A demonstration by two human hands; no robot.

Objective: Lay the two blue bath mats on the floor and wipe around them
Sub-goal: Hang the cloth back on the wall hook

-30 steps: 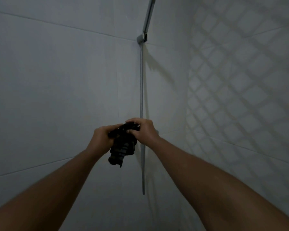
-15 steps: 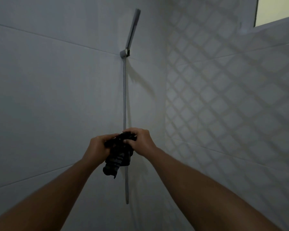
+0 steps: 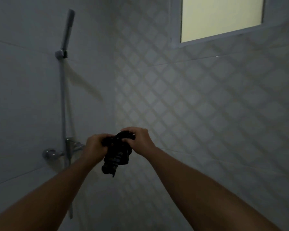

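Observation:
A dark, bunched-up cloth [image 3: 115, 158] hangs between my two hands at chest height, in front of the tiled wall corner. My left hand [image 3: 94, 147] grips its upper left part. My right hand [image 3: 138, 140] grips its top from the right, fingers curled over it. The cloth's lower end dangles free below the hands. The light is dim, so the cloth's colour reads only as near black. No blue bath mat and no floor is in view.
A shower head [image 3: 68, 29] sits in a wall holder at upper left, its hose [image 3: 63, 104] running down to a chrome mixer tap [image 3: 63, 150]. A frosted window [image 3: 222, 17] glows at upper right above the diamond-patterned tile wall [image 3: 190, 97].
My view has swung right and slightly down: the shower moved left, and the tap and window came into sight. Both hands keep hold of the cloth, shifted a little right.

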